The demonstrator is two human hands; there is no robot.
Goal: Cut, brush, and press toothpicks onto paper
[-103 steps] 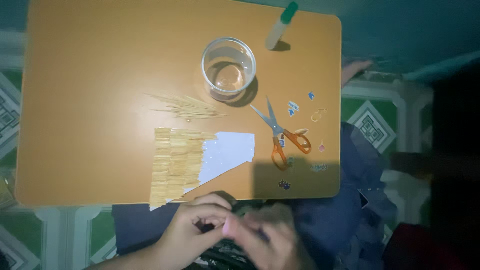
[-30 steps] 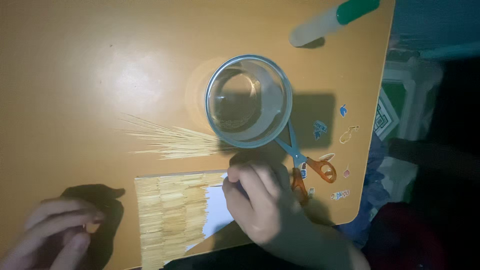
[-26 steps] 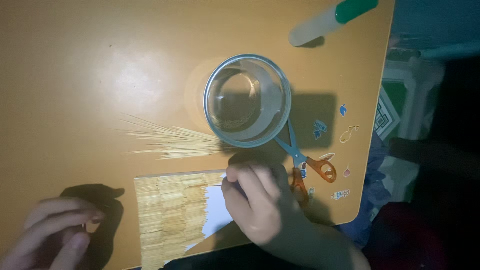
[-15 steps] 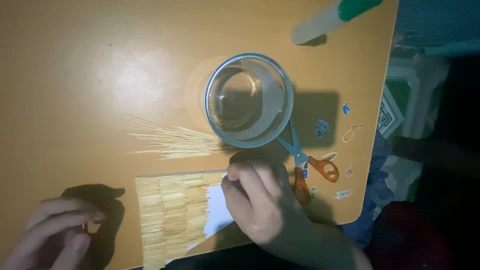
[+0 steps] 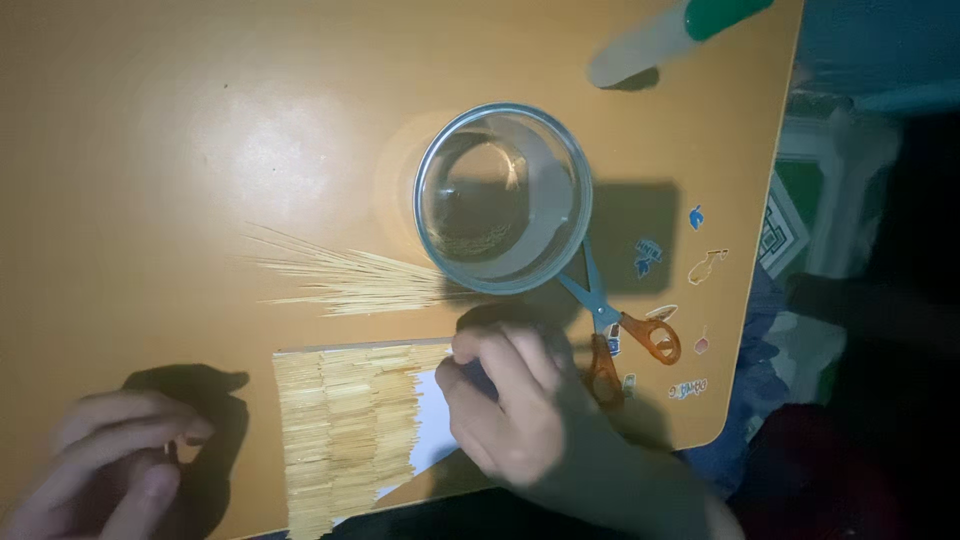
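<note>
My right hand (image 5: 510, 405) rests on a white paper sheet (image 5: 435, 430) that is partly covered with rows of glued pale sticks (image 5: 340, 430); its fingers curl at the sheet's top right corner and pinch something small that I cannot make out. My left hand (image 5: 110, 465) is at the lower left, blurred, with thumb and fingertips pinched together on a tiny piece. A loose fan of thin pale sticks (image 5: 340, 280) lies just above the sheet.
A clear glass (image 5: 503, 198) stands on the orange table (image 5: 200, 130). Orange-handled scissors (image 5: 620, 330) lie to its lower right among small stickers (image 5: 648, 255). A white glue stick with a green cap (image 5: 675, 35) lies at the top right.
Since 3.4 s ago the view has come closer and both hands have moved up from below the table edge onto the table. Over the last second the hands barely move.
</note>
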